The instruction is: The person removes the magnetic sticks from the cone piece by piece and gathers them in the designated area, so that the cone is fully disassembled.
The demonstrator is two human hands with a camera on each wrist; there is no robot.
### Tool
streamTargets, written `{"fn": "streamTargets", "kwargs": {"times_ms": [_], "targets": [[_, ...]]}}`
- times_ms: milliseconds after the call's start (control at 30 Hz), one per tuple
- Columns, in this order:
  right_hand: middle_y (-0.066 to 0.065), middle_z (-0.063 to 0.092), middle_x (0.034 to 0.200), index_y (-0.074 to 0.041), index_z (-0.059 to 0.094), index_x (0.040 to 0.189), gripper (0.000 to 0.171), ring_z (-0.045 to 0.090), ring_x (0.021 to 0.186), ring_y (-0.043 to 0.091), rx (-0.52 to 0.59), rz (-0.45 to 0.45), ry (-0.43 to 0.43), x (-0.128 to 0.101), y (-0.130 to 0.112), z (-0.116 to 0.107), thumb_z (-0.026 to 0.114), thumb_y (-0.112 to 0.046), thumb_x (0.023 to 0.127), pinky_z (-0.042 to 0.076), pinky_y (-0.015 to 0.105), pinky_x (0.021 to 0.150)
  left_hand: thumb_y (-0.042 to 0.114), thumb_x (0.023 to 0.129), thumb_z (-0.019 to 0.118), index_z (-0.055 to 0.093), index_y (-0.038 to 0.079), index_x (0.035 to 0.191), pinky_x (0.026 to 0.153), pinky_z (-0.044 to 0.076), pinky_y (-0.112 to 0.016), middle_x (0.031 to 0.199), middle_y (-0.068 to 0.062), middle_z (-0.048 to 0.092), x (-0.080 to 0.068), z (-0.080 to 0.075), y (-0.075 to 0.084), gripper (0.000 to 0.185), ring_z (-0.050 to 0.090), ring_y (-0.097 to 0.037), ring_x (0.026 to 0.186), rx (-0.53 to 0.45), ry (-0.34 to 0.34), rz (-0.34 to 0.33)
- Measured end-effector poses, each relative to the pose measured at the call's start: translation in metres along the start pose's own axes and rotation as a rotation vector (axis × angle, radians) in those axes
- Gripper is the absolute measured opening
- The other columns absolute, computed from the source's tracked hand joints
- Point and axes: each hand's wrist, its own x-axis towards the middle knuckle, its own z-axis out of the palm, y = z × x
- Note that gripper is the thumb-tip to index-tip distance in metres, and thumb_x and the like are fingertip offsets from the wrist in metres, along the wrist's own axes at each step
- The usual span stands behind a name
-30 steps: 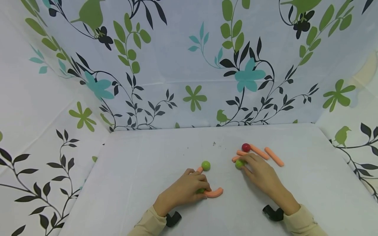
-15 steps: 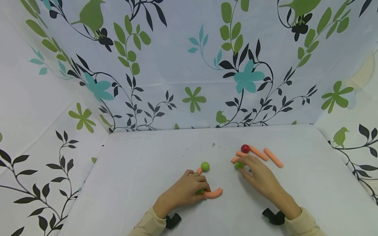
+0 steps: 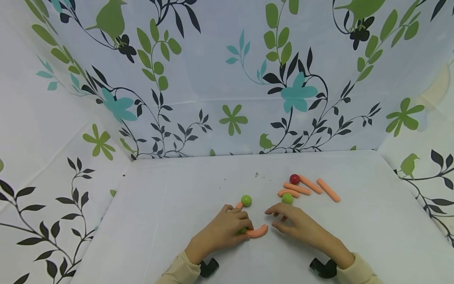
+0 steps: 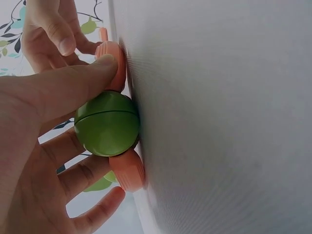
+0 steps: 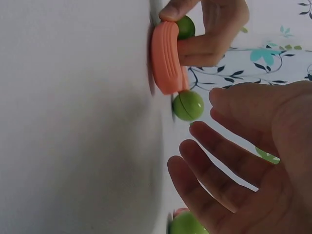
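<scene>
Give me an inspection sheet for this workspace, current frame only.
Surface: white cloth-covered table; a few dark specks near the back.
Job's things: green ball joined to curved orange pieces, in the left hand's grip; second green ball at the far end of the curve.
Clutter: loose green ball, red ball, four straight orange sticks in the right-hand cluster.
Grippers: left hand pinches the ball and curve; right hand holds nothing, fingers spread beside the curve.
Cables: nothing seen.
Surroundings: floral-print sheets on three sides; black wrist mounts.
</scene>
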Motion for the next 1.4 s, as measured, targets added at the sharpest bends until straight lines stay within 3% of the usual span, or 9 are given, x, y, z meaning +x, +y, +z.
{"fn": "streamTargets", "kwargs": {"times_ms": [367, 567, 833, 1167, 1400], "targets": [[-0.003, 0.072, 0.125, -0.016, 0.067, 0.129, 0.029, 0.064, 0.103, 0.007, 0.004, -0.033, -0.043, 0.000, 0.002, 0.014, 0.071, -0.016, 0.100, 0.056, 0.029, 0.089, 0.043, 0.093, 0.078, 0.076, 0.033, 0.105, 0.100, 0.046, -0.039, 0.100, 0.018, 0.066, -0.001, -0.001, 0.000, 0.015, 0.059, -0.002, 0.096, 0.003, 0.015, 0.010], [-0.005, 0.073, 0.119, -0.015, 0.070, 0.125, 0.027, 0.064, 0.102, 0.008, 0.002, -0.051, -0.052, 0.001, 0.003, 0.018, 0.071, -0.013, 0.099, 0.055, 0.027, 0.088, 0.043, 0.092, 0.079, 0.076, 0.033, 0.104, 0.102, 0.047, -0.040, 0.099, 0.018, 0.066, -0.001, -0.001, 0.000, 0.016, 0.059, -0.002, 0.095, -0.010, 0.021, 0.002], [-0.012, 0.066, 0.112, -0.020, 0.072, 0.126, 0.028, 0.058, 0.098, 0.004, -0.015, -0.021, -0.089, 0.001, 0.002, 0.022, 0.073, -0.019, 0.098, 0.052, 0.024, 0.084, 0.044, 0.092, 0.078, 0.077, 0.033, 0.104, 0.101, 0.047, -0.041, 0.101, 0.018, 0.067, 0.000, 0.002, -0.003, 0.017, 0.060, -0.001, 0.096, -0.021, 0.012, -0.005], [-0.016, 0.065, 0.107, -0.029, 0.072, 0.110, 0.019, 0.058, 0.100, 0.001, -0.082, -0.018, -0.079, 0.000, 0.001, 0.026, 0.077, -0.018, 0.095, 0.054, 0.029, 0.087, 0.043, 0.093, 0.078, 0.077, 0.033, 0.103, 0.100, 0.046, -0.040, 0.099, 0.019, 0.067, 0.000, 0.002, -0.002, 0.015, 0.059, 0.000, 0.094, -0.033, 0.027, -0.017], [-0.018, 0.066, 0.106, -0.030, 0.072, 0.109, 0.019, 0.058, 0.099, 0.000, -0.077, 0.004, -0.106, 0.001, -0.001, 0.025, 0.076, -0.017, 0.095, 0.053, 0.028, 0.087, 0.043, 0.094, 0.076, 0.076, 0.033, 0.104, 0.100, 0.046, -0.042, 0.097, 0.019, 0.065, 0.000, 0.004, -0.002, 0.014, 0.058, 0.000, 0.093, -0.035, 0.041, -0.018]]}}
